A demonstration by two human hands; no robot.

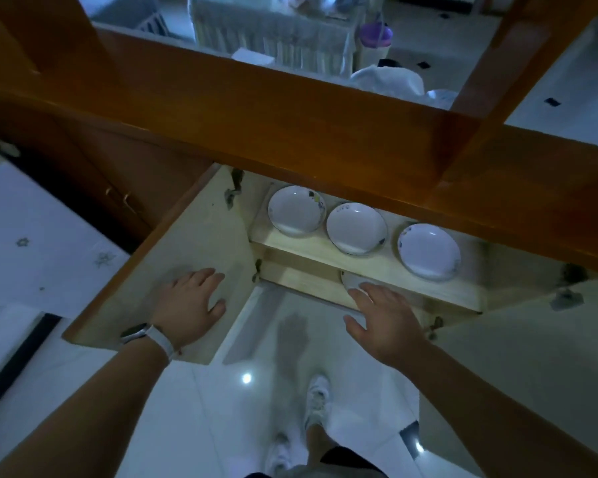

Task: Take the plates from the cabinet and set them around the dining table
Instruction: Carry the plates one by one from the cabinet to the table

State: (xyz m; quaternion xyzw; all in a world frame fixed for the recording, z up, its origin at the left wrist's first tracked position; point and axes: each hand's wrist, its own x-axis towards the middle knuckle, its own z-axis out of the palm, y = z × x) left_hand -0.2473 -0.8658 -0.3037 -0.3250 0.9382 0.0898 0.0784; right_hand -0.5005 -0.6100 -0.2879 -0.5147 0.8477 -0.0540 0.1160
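The wooden cabinet stands open below me. On its upper shelf (328,258) three white plates lie in a row: a left plate (296,210), a middle plate (356,228) and a right plate (428,251). Another plate (352,280) peeks out on the lower shelf, mostly hidden. My left hand (190,301) rests flat on the inside of the open left door (187,236), fingers spread. My right hand (384,315) is open with spread fingers, its fingertips just at the lower plate's edge, holding nothing.
The right cabinet door (532,339) is swung open beside my right arm. The cabinet's brown top (256,115) overhangs the shelves. A table with a white patterned cloth (32,243) sits at left. My feet stand on glossy floor tiles (242,391).
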